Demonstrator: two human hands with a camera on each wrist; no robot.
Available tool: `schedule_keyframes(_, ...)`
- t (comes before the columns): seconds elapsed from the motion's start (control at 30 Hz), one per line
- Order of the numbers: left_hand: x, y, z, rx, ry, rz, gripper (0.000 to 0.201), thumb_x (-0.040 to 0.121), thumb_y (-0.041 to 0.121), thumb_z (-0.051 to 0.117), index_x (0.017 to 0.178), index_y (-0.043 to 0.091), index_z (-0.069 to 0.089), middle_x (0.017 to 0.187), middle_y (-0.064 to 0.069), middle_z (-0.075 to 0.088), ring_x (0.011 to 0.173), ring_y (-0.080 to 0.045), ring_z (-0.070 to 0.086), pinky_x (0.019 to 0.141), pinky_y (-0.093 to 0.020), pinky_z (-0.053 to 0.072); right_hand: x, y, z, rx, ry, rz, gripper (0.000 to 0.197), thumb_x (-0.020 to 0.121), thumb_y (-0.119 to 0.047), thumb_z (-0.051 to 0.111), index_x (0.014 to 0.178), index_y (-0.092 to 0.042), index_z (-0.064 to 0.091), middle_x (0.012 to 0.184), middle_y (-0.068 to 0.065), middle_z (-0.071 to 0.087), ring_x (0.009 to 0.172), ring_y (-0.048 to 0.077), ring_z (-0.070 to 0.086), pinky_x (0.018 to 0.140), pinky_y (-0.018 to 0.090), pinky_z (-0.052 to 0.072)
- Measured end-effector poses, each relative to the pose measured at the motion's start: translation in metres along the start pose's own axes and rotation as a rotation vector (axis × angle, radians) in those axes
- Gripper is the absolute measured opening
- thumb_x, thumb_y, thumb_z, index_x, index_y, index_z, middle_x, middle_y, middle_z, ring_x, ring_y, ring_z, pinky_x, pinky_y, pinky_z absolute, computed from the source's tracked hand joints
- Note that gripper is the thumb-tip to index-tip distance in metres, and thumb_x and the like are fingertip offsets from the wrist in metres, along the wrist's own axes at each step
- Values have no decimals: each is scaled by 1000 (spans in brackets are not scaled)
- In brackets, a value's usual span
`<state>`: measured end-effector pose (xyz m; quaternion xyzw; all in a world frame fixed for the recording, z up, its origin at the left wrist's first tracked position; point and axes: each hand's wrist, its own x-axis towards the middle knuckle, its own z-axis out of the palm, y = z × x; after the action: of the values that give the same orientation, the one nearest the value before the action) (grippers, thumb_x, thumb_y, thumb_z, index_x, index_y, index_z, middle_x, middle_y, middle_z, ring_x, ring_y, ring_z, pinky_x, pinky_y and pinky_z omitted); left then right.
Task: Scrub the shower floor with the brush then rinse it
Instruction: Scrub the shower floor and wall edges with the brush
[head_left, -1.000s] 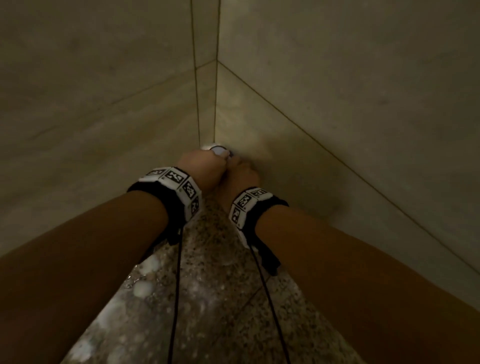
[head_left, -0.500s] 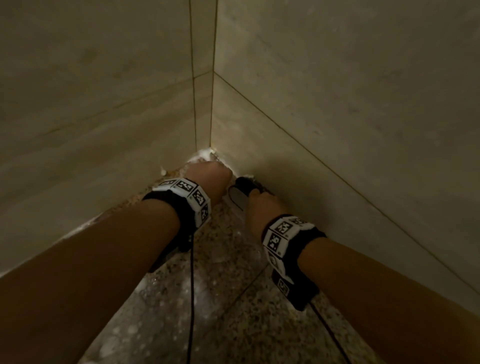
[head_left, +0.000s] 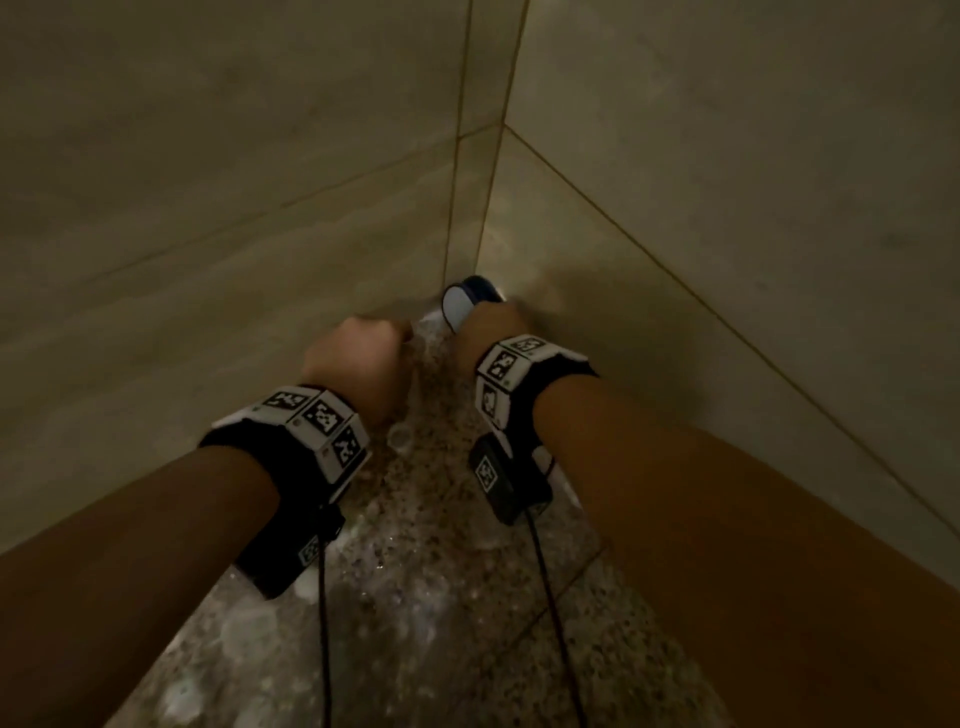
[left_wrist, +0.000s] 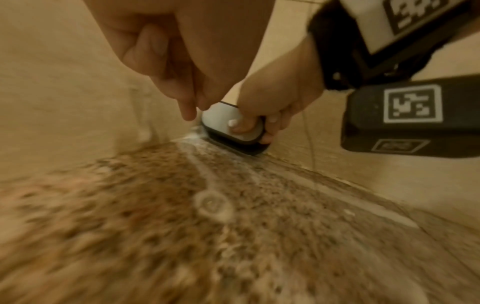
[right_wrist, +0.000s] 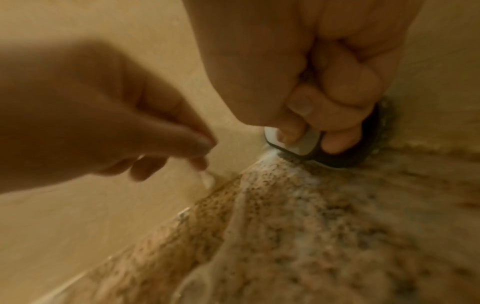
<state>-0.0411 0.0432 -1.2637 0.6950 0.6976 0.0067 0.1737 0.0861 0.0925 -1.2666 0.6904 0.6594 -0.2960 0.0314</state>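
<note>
Soapy streaks run over the speckled shower floor (head_left: 415, 597) toward the corner where the two beige tiled walls (head_left: 208, 208) meet. Down in that corner sits the brush (left_wrist: 228, 125), pale on top with a dark base, its underside on the floor right against the foot of the wall. The right hand (right_wrist: 324, 82) grips it from above, fingers (left_wrist: 240, 126) curled tight round the pale top, thumb tucked over them. The left hand (left_wrist: 182, 51) hangs just beside the brush, on the side away from the right-hand wall, and holds nothing; its fingers are loosely curled, the tips pointing down at the floor, close to the brush's edge. Whether they touch floor or brush I can't tell. A round soap bubble (left_wrist: 211, 202) lies on the floor a little out from the corner. Both wrists wear black bands (head_left: 311, 441) with printed markers, cables trailing back.
</note>
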Motion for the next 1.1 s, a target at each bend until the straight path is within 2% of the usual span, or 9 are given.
schedule_keyframes(0.07,-4,-4,-1,1,-20,-8,28,97,29,41,101,14,64,88,-12,66,80,-31,61,69,-38,52,-2,0,-4,133,-51,89,36,104,-23,39,134,-5,50,135,18,53,120,30,52,96,31,45)
schedule_keyframes(0.17,-7,6,-2,-16,-84,-8,27,97,28,42,105,14,64,86,-9,67,78,-27,63,69,-36,52,-9,8,-10,159,-108,30,34,106,-20,35,125,1,54,119,18,60,107,27,59,80,24,50)
schedule_keyframes(0.27,-6,27,2,-55,-58,67,33,96,25,47,126,14,54,115,-10,63,103,-28,60,83,-33,47,-25,30,-13,209,-83,46,38,101,-22,45,131,0,53,130,17,57,116,30,58,73,24,54)
schedule_keyframes(0.37,-4,47,5,-59,-75,135,37,97,24,45,133,16,50,132,-8,53,117,-24,53,91,-29,42,-34,47,-22,-34,-88,102,41,100,-29,45,130,-2,54,130,16,57,119,31,55,93,35,47)
schedule_keyframes(0.53,0,61,8,9,-40,196,32,93,20,49,124,17,56,121,-9,55,111,-26,54,86,-33,45,-50,43,-25,-280,138,-43,37,99,-33,49,127,-9,48,125,9,58,112,26,59,72,31,38)
schedule_keyframes(0.6,-1,60,6,-16,-11,176,32,89,20,52,120,17,59,117,-9,56,109,-28,55,86,-36,46,-52,38,-23,-322,165,-139,37,102,-33,42,133,-13,44,131,11,51,114,28,56,75,33,40)
schedule_keyframes(0.77,-6,44,3,-64,25,141,32,89,16,52,121,14,59,119,-11,56,109,-32,54,89,-39,47,-44,33,-16,-407,-31,-177,52,103,-27,35,152,-25,19,147,25,21,122,39,45,91,40,45)
schedule_keyframes(0.93,-11,25,5,-85,29,121,32,91,13,48,121,13,58,118,-15,58,106,-35,56,89,-43,48,-35,25,-4,-414,24,-151,53,101,-12,34,151,-21,20,147,29,16,121,40,43,96,44,47)
schedule_keyframes(1.1,-12,15,10,-119,-18,117,24,91,22,53,112,18,64,110,-10,64,96,-30,61,83,-41,52,-21,10,6,-373,57,-173,56,99,-10,42,151,-20,23,153,25,4,127,43,37,103,42,38)
